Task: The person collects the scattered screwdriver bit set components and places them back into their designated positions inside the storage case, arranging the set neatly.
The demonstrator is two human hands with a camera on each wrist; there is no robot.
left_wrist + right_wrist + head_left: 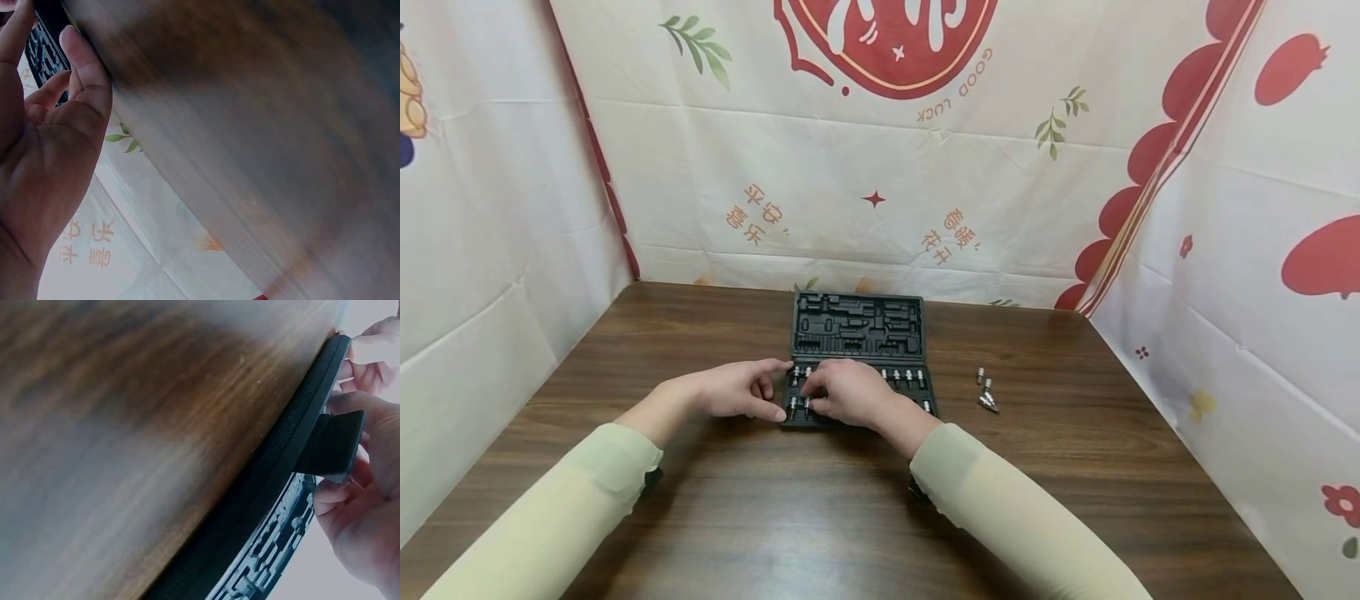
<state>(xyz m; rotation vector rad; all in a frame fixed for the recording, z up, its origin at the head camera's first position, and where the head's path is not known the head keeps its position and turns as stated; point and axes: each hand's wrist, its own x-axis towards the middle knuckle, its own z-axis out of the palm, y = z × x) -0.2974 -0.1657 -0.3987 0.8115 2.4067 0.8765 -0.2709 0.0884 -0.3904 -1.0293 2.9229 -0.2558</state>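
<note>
**Both hands on the open tool case, middle of the frame**

One black tool case [856, 329] lay open on the wooden table [775, 517], dead center in the head view. Roughly nine or ten small silver bits [908, 377] stood in its near half, and three or so loose ones [986, 392] sat to the right of it. The left hand [741, 389] rested at the case's left edge, fingers relaxed, thumb touching it. The right hand [844, 392] curled over the front row, pinching a bit. Both forearms came in from the bottom corners.
</note>
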